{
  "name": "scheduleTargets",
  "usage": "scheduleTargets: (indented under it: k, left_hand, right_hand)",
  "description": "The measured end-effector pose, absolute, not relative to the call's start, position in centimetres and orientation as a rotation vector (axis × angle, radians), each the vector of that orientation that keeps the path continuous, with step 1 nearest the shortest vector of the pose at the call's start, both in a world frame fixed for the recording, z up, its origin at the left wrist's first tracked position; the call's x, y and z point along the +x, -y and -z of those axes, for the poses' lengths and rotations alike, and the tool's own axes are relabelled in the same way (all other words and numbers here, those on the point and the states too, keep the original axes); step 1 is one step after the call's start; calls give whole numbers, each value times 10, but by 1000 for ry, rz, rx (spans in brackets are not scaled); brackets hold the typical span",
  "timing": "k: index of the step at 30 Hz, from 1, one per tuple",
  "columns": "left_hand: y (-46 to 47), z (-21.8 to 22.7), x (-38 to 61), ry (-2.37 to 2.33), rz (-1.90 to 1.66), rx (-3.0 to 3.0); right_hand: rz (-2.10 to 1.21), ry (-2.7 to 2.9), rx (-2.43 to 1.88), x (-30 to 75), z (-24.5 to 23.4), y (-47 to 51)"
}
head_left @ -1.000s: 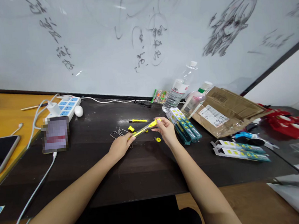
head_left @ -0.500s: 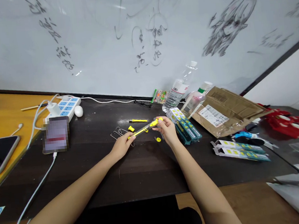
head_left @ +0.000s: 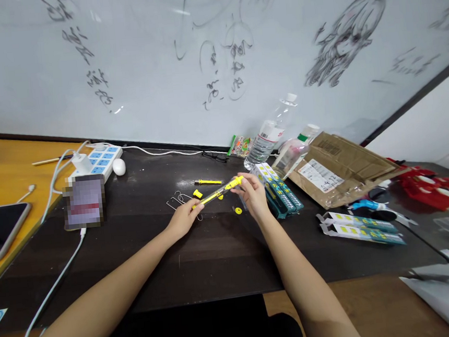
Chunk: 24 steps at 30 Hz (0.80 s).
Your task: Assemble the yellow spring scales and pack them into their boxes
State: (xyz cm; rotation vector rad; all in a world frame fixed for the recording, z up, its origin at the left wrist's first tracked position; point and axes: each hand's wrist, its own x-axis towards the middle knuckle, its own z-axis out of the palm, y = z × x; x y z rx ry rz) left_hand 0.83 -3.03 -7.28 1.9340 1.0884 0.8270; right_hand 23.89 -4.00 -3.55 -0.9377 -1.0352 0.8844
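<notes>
A slim clear tube with a yellow strip and yellow end, seemingly a tubular spring scale (head_left: 213, 194), is held aslant just above the desk, its right end higher. My left hand (head_left: 183, 219) pinches its lower left end. The fingers of my right hand (head_left: 254, 194) are closed on the yellow upper end. Behind it lies a yellow stick with a dark end (head_left: 208, 182). A small yellow cap (head_left: 197, 194) and bent wire hooks (head_left: 175, 200) are near my left hand. Beside my right hand is a yellow ring (head_left: 238, 210); another small yellow piece (head_left: 220, 197) is partly hidden by the tube.
Upright boxes (head_left: 277, 190) stand right of my right hand, with bottles (head_left: 265, 138) and a cardboard parcel (head_left: 332, 167) behind. Opened boxes (head_left: 361, 227) and scissors (head_left: 381, 210) lie farther right. A power strip (head_left: 104, 160) and phone (head_left: 84, 202) are left. A whiteboard (head_left: 143, 91) rises behind.
Both hands keep their hold on the spring scale, and it has barely moved. The fingers of my right hand have shifted slightly around its yellow end. The view has shifted a little.
</notes>
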Motion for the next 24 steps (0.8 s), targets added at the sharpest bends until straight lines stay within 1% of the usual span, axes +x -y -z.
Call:
scheduleTargets:
  k: [4, 17, 24]
  left_hand:
    - [30, 73, 8, -1091, -820, 1933]
    - [28, 77, 8, -1145, -777, 1944]
    - [29, 77, 8, -1140, -787, 1948]
  right_hand:
    - [-798, 1019, -940, 239, 35, 39]
    - [-666, 1103, -966, 242, 47, 33]
    - [-676, 1040, -991, 239, 51, 31]
